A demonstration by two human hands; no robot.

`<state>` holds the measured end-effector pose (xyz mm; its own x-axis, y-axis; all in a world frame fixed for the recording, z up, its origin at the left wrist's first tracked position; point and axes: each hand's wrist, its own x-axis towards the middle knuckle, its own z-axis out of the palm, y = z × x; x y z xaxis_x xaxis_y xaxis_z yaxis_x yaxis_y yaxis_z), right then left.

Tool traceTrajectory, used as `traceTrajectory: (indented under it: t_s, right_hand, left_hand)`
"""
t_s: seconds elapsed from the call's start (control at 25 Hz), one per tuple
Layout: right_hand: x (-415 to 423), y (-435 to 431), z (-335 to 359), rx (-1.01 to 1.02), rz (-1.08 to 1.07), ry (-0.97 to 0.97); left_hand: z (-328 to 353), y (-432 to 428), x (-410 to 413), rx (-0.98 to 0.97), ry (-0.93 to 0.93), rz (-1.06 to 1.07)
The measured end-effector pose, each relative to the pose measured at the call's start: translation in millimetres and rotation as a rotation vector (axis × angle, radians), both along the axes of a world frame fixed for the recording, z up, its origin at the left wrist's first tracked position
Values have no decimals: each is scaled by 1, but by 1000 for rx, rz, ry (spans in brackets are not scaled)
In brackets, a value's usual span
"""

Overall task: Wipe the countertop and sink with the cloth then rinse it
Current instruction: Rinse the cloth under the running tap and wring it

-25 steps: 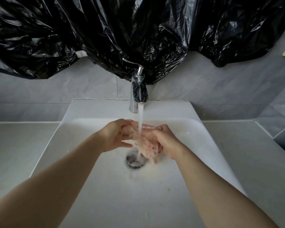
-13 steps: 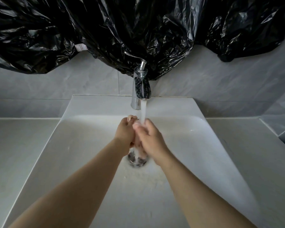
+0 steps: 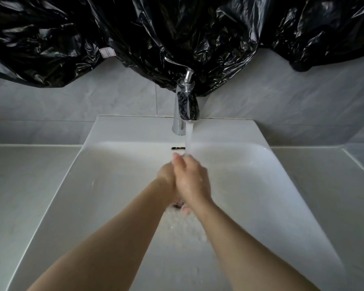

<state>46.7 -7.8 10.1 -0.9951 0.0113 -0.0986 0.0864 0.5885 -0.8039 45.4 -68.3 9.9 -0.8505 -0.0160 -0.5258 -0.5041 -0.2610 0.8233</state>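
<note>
You are at the last step, I judge: the rinsing. Water (image 3: 189,139) runs from the tap (image 3: 185,106) onto your hands, which are pressed together over the sink (image 3: 124,131), above the drain (image 3: 177,205). Your right hand (image 3: 191,179) lies over your left hand (image 3: 166,177), and its fingers (image 3: 178,159) are close together and point up to the stream. The hands are blurred, so I cannot tell if the fingers curl around something or press flat.

The cloth (image 3: 185,210) is almost fully hidden between your palms. Only a small pale pink piece shows under the right hand, and I take this for the cloth.

The wiping of the countertop (image 3: 29,175) and sink seems finished, but this view cannot prove it. What is left is to end the rinse.

The count: two hands, one cloth, one sink, one tap, one stream, one drain, one overflow slot (image 3: 178,148). The countertop has two parts, left and right of the sink.
</note>
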Motion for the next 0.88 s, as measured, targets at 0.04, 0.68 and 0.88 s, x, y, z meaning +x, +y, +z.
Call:
traceTrajectory:
  t_s: [0.04,0.68,0.88]
  right_hand:
    - [-12,7,0,6,-53,-17]
    - [-14,5,-11,-176,-104,124]
    - [-3,-15,2,-191,-117,-11]
  left_hand:
    - [2,4,5,0,-4,-69]
    - [-4,11,-2,-180,101,-76]
    - [9,3,-17,-829,117,-333]
